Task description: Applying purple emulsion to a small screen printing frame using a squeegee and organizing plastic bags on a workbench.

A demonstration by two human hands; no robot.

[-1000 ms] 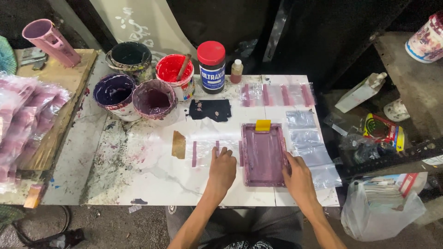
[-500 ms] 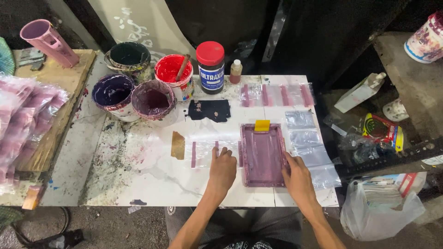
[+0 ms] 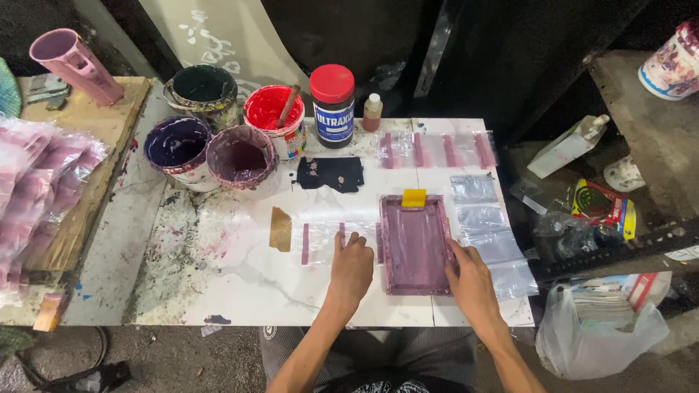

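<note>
A purple-stained printing screen frame [image 3: 415, 244] lies flat on the white table [image 3: 240, 291], with a yellow squeegee [image 3: 413, 197] at its far edge. My left hand [image 3: 352, 265] rests palm down on a clear plastic bag with purple stripes [image 3: 324, 236], just left of the frame. My right hand [image 3: 472, 276] presses on the frame's right edge, next to a stack of clear bags [image 3: 488, 233]. Neither hand grips anything.
Several paint tubs stand at the back left: dark green [image 3: 202, 89], red with a stick [image 3: 274, 115], purple [image 3: 177, 147], maroon [image 3: 242, 159]. A red-lidded jar [image 3: 333, 105], a small bottle [image 3: 373, 112], a black rag [image 3: 330, 173], printed bags [image 3: 437, 149] and a bag pile [image 3: 36, 182] surround them.
</note>
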